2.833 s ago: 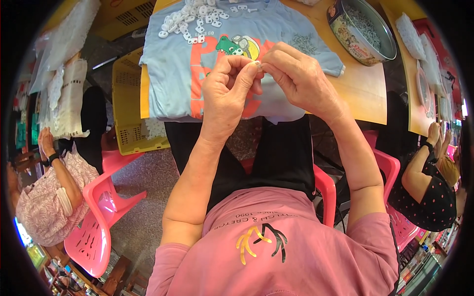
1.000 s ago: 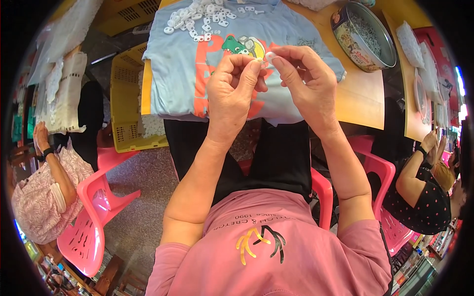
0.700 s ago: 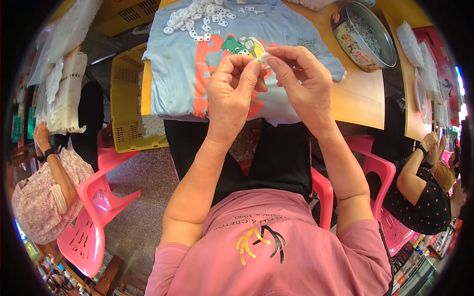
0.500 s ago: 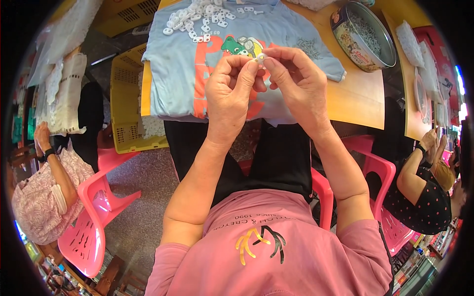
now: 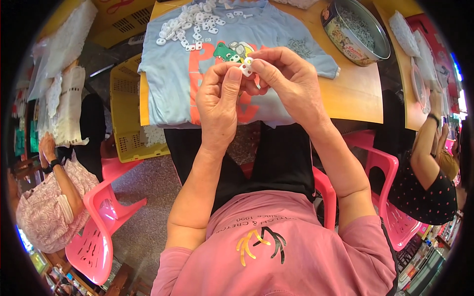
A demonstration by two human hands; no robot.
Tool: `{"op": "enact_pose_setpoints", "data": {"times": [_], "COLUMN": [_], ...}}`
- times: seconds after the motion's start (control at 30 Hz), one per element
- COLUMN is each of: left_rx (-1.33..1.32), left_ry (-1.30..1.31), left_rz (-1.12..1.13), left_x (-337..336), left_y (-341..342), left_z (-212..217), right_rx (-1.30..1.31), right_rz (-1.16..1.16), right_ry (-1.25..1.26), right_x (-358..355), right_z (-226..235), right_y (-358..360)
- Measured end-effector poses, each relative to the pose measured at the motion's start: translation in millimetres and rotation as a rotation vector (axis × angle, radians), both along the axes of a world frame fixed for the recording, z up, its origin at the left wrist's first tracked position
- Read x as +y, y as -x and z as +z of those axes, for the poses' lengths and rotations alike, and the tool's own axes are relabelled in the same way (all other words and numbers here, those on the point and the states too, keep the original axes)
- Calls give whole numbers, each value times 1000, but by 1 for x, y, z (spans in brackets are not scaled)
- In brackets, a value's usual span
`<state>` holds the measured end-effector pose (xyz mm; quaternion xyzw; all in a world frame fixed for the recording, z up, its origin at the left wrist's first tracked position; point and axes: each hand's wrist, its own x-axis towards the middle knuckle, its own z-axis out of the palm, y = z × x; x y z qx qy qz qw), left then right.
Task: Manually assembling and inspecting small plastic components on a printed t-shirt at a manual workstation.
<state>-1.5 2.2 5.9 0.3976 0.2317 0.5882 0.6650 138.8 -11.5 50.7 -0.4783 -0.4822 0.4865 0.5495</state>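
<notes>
A small white plastic piece with holes point(image 5: 246, 68) is pinched between my hands above a light blue T-shirt point(image 5: 170, 98) spread on the table. My left hand point(image 5: 218, 101) is closed, its thumb and bent fingers at the left side of the piece. From the right, my right hand point(image 5: 294, 84) grips the piece between thumb and forefinger. A pile of similar white plastic pieces point(image 5: 190, 22) lies on the far left part of the shirt. Right of it, beyond my hands, is a scatter of small grey metal parts, seemingly screws point(image 5: 300, 48).
A round tin point(image 5: 340, 42) holding many small metal parts stands on the wooden table point(image 5: 363, 93) at the far right. A yellow crate point(image 5: 129, 123) is left of the table. Pink chairs point(image 5: 91, 241) and two seated people flank me.
My hands have come slightly nearer and to the left. The white piece is now turned so that more of it shows. At the right, the other person's arm has reached farther forward.
</notes>
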Motion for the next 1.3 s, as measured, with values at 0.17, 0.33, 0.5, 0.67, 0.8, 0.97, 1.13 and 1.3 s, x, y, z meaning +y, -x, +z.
{"op": "enact_pose_setpoints", "data": {"times": [0.17,0.33,0.5,0.67,0.8,0.97,1.13,1.3], "left_rx": [-23,-8,-21,-62,-44,-42,-23,-51], "left_ry": [-16,-48,-47,-120,-168,-102,-113,-95], "left_rz": [-21,3,8,-25,-111,-160,-156,-187], "left_x": [0,1,1,4,7,1,1,1], "left_y": [2,3,1,2,4,8,10,12], "left_z": [-2,-9,-4,-3,-6,0,1,5], "right_rx": [30,71,114,119,135,142,134,126], "right_rz": [21,71,97,121,155,180,228,245], "right_ry": [-1,26,52,86,89,93,111,121], "right_x": [0,-1,-3,-5,-6,-8,-9,-11], "right_z": [3,9,14,19,22,22,24,29], "right_y": [-1,0,1,2,6,9,11,10]}}
